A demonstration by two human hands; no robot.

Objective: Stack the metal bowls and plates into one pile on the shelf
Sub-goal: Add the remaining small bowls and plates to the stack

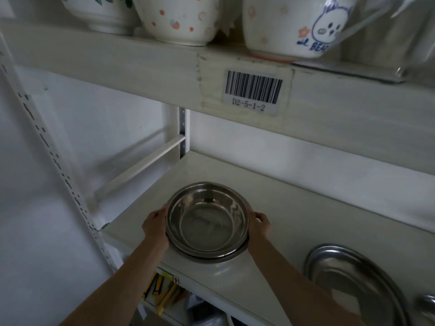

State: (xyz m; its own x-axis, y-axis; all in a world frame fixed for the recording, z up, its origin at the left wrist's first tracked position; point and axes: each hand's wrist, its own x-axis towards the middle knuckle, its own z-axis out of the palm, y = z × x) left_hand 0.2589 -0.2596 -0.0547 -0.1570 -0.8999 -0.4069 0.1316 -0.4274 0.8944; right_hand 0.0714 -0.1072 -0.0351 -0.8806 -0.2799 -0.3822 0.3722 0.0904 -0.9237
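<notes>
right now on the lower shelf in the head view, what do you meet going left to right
left hand → nested round steel bowls held between both hands → right hand → flat oval steel plate lying on the white shelf → a shiny metal piece cut off at the picture's edge

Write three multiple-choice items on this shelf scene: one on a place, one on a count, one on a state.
1. Where does the metal plate lie relative to the nested metal bowls?
A. right of them
B. left of them
C. on the upper shelf

2. How many hands hold the bowls?
A. none
B. one
C. two

3. How do the bowls stand?
A. upside down
B. upright, openings up
C. on edge

Key: 1 A, the plate sits at lower right; 2 C, left hand and right hand grip opposite rims; 3 B, the hollow interior shows.
</notes>
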